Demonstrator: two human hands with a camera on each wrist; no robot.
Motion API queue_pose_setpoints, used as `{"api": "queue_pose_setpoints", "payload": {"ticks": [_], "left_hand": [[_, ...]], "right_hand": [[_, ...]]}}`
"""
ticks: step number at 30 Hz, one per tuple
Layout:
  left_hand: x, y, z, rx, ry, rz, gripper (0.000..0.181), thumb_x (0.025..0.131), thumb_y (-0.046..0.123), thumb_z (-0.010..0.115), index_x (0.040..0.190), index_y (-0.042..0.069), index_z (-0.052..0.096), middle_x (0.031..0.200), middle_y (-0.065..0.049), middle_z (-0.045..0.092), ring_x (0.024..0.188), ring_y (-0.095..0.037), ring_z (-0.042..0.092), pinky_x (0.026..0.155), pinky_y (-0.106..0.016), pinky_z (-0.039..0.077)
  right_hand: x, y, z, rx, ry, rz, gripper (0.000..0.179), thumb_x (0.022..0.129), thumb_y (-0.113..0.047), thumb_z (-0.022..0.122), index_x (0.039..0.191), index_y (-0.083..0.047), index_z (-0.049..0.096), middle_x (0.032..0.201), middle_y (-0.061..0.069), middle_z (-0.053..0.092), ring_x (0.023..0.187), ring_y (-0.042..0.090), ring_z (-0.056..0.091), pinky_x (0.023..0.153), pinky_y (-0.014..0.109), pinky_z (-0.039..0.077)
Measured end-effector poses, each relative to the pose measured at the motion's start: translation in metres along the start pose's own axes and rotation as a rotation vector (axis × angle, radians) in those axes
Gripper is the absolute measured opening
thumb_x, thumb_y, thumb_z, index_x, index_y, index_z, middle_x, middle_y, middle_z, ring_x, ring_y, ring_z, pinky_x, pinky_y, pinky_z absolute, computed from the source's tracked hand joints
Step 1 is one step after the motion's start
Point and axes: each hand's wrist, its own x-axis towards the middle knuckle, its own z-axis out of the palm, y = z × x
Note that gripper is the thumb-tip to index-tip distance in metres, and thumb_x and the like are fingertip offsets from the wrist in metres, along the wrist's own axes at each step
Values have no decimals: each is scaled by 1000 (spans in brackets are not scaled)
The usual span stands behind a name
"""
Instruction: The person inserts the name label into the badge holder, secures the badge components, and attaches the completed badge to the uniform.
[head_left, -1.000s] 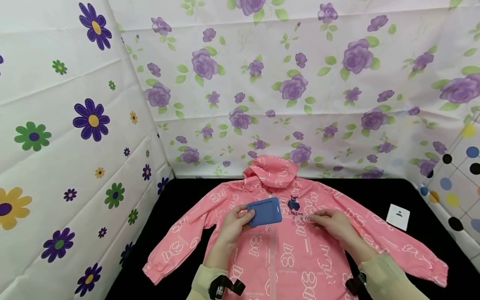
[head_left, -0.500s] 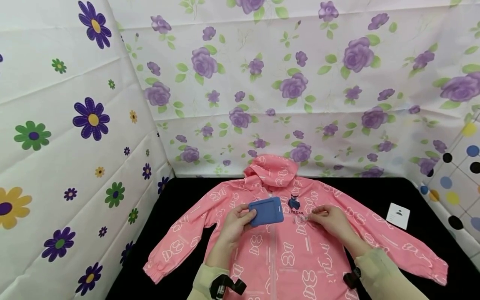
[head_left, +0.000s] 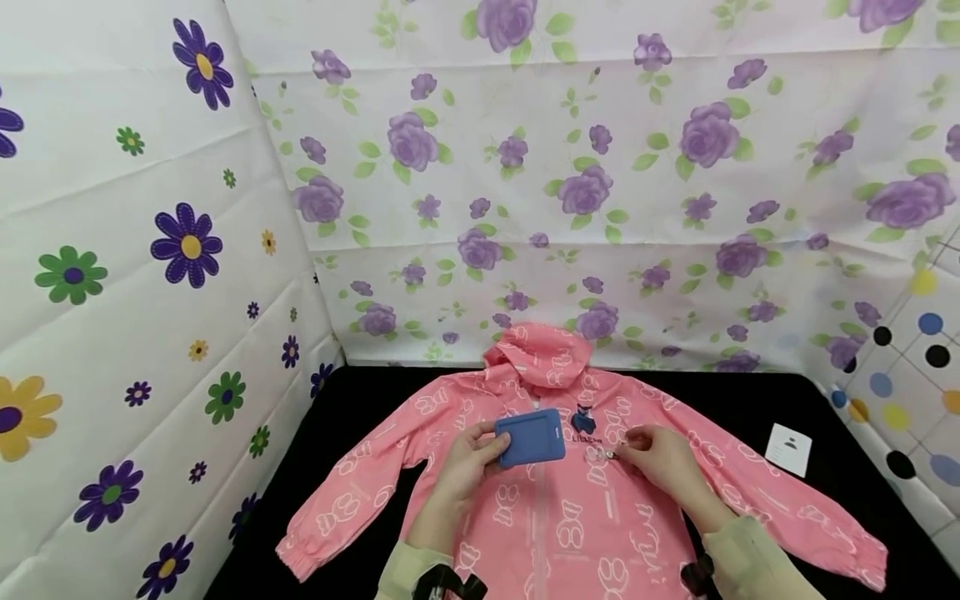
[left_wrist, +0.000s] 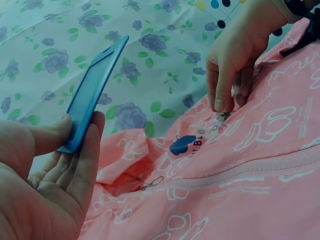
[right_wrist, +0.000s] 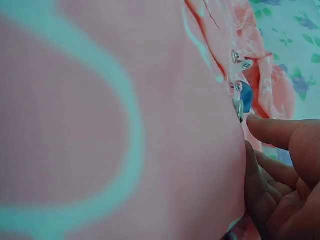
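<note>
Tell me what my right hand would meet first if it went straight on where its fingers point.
Probably the pink jacket: in the left wrist view your right hand angles its fingers down toward it, a clear clip at their tips. Depth is unclear.

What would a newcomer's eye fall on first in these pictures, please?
Probably the pink hooded jacket, spread across the black tabletop. Next might come the blue card holder, raised over the jacket in the left grip. The purple-rose backdrop behind also stands out.
</note>
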Motion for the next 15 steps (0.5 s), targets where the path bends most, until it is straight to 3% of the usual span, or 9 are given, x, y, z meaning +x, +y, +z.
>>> {"api": "queue_pose_setpoints", "payload": {"ticks": [6,11,15], "left_hand": [[1,3,3,6,-4,8,44,104,8,71,138,-13,53,96,-13,77,81,-15,76,77,-26,63],[0,4,4,2,6,3,40,104,8,71,135,-12,55,95,-13,77,81,-15,77,76,-27,63],[-1,4,4,13,6,-2,41,104,8,71,135,-12,55,96,-13,77,82,-16,77,77,-28,64]], "right_hand": [[2,4,-7,98,2,29,42,100,-24,77,130,4,70,87,5,78,68,14,72,61,28,58],[0,2,-12,318,-42,110,49,108,-22,68,146,6,56,94,12,78,76,20,76,62,29,62],[-4,0,-14,440,-85,160,50,110,-20,63,150,9,51,100,16,77,78,24,76,65,31,63]]}}
